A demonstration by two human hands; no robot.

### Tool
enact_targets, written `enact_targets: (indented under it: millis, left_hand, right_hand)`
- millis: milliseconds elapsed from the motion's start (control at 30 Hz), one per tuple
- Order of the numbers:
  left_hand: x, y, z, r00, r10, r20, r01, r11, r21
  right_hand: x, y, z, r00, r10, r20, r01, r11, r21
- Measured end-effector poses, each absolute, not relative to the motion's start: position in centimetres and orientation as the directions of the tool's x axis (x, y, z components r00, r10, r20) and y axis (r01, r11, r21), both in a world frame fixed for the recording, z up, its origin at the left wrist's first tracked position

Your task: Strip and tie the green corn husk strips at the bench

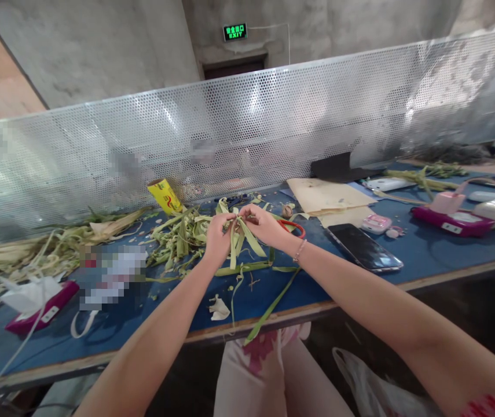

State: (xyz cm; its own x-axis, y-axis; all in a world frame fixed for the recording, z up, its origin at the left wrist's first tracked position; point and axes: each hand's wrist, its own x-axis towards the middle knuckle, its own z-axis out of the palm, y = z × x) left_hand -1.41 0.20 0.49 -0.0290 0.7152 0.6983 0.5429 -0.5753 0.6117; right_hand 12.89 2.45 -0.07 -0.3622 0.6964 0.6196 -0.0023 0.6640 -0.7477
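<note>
Above the blue table, my left hand (220, 236) and my right hand (263, 226) meet with pinched fingers. Between them is a bunch of pale green leaf strips (242, 237), whose loose ends hang down and fan out. Both hands are closed on its upper part; the exact fingertip grip is too small to make out. A heap of cut green leaf pieces (182, 237) lies just left of my left hand. Red-handled scissors (294, 227), partly hidden, lie beyond my right wrist. One long green leaf strip (273, 307) hangs over the table's front edge.
A black phone (364, 248) lies right of my right forearm. Brown paper (327, 194), a yellow tube (165, 197) and a perforated metal screen (247, 127) stand or lie behind. Purple tissue packs (43, 307) and dried husks (56, 252) are at left. A plastic bag (373, 382) hangs below.
</note>
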Motion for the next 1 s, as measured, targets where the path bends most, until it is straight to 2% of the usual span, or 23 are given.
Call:
enact_targets:
  millis: [133, 200, 400, 500, 667, 800, 1000]
  left_hand:
    - [-1.2, 0.2, -0.3, 0.047, 0.690, 0.722, 0.505, -0.640, 0.579]
    - [-1.0, -0.1, -0.5, 0.033, 0.705, 0.708, 0.444, -0.645, 0.621]
    - [-0.2, -1.1, 0.7, -0.086, 0.826, 0.557, 0.309, -0.509, 0.803]
    - [-0.3, -0.9, 1.0, -0.148, 0.856, 0.495, 0.270, -0.446, 0.853]
    - [-0.8, 0.3, 0.3, -0.222, 0.882, 0.416, 0.163, -0.388, 0.907]
    - [-0.7, 0.6, 0.1, -0.177, 0.922, 0.345, 0.045, -0.343, 0.938]
    - [-0.3, -0.4, 1.0, -0.120, 0.956, 0.268, -0.038, -0.274, 0.961]
  right_hand:
    - [12.8, 2.5, -0.2, -0.306, 0.710, 0.634, 0.073, 0.682, -0.728]
    - [12.9, 2.4, -0.2, -0.276, 0.689, 0.670, 0.118, 0.716, -0.688]
    - [12.9, 2.2, 0.0, -0.366, 0.453, 0.813, 0.242, 0.890, -0.387]
    - [13.0, 2.1, 0.1, -0.413, 0.387, 0.824, 0.260, 0.918, -0.301]
    - [13.5, 2.1, 0.4, -0.425, 0.388, 0.818, 0.311, 0.911, -0.270]
    - [13.6, 2.3, 0.3, -0.447, 0.378, 0.811, 0.325, 0.913, -0.246]
    - [13.5, 2.4, 0.1, -0.408, 0.428, 0.807, 0.375, 0.884, -0.279]
